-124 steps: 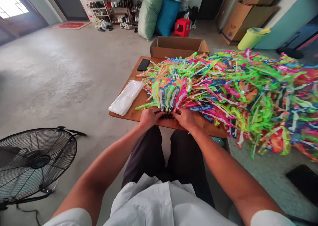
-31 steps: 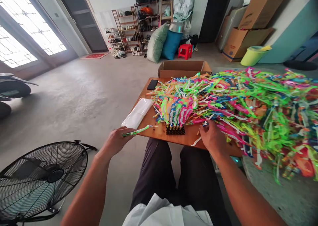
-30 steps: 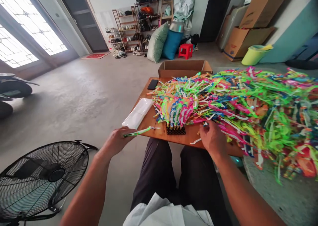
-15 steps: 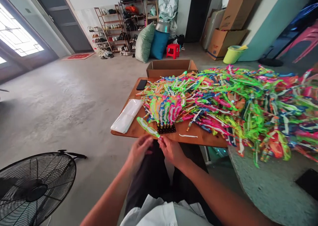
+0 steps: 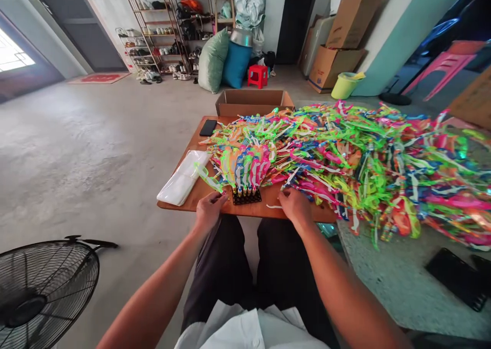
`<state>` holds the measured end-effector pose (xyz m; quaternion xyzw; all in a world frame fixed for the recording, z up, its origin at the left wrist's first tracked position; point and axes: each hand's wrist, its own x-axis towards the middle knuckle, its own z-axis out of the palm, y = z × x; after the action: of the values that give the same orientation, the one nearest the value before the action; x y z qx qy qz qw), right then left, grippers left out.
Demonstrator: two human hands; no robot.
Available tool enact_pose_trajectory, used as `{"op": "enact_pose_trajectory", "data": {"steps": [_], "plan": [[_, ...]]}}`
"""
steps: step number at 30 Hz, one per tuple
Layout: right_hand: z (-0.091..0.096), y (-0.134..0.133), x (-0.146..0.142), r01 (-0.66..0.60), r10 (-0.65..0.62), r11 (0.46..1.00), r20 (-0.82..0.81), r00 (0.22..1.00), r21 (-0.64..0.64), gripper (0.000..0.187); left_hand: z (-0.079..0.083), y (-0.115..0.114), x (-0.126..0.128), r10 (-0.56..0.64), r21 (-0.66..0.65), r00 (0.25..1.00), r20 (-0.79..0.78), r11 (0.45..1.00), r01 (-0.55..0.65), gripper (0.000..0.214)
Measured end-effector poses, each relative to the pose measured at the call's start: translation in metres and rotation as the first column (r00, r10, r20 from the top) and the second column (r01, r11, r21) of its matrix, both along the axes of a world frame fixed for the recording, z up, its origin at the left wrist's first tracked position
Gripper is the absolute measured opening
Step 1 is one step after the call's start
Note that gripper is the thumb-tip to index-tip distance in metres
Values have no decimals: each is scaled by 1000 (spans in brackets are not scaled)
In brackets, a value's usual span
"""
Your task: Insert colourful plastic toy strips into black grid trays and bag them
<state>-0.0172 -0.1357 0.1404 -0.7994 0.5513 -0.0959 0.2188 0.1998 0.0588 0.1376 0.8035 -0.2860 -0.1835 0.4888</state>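
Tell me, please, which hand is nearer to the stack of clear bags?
Left. The left hand is beside the bags; the right hand lies beyond the black rack.

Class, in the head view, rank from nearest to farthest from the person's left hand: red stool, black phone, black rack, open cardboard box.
1. Black rack, just right of the left hand, which grips a green toy.
2. Black phone, far left corner of the table.
3. Open cardboard box, beyond the table.
4. Red stool, far back.

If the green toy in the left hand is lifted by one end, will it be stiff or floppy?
Likely stiff: the green toy sticks out from the left hand without drooping. Probably light, being thin, see-through plastic; it might bend if pushed.
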Motion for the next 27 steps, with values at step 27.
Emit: {"op": "enact_pose_trajectory", "data": {"steps": [27], "plan": [[-22, 14, 37, -297, 229, 942, 343, 911, 159, 25, -21, -20, -1, -192, 135, 907, 376, 979, 152, 27]]}}
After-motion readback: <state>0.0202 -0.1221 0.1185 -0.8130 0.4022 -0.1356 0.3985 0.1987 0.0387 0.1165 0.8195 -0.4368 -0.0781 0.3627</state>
